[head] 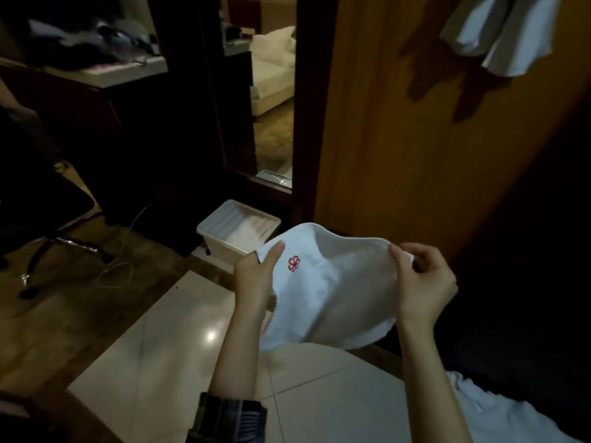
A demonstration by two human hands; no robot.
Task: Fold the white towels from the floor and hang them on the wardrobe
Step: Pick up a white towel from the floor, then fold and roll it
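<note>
A soft white cotton towel with a small red embroidered flower-like emblem (329, 282) hangs in the air between the person's two hands, over the pale glossy tiled floor (179, 346). The cloth looks doubled over, its top edge sagging in a shallow curve between the two grips and its lower edge hanging loose in a rounded fold. The red emblem sits near the upper left corner, just beside the left thumb. The left hand (256, 273) pinches that left corner, thumb lying on the front of the cloth. The right hand (422, 282) pinches the right corner, fingers curled round the edge.

At the top right, white towels (492, 33) hang against the orange-brown wooden wardrobe panel (399, 123), casting dark shadows on it. More white cloth (499, 410) lies on the floor at the lower right, beside the right forearm. Beyond the held towel, a translucent white plastic bin (236, 231) stands on the floor at the foot of a tall dark-framed mirror (271, 91), which reflects a bed with white bedding. To the left, the tiles meet dark wood flooring, where a black office chair on a chrome wheeled base (48, 219) stands before a dark desk (96, 78), with a thin pale cable trailing across the floor.
</note>
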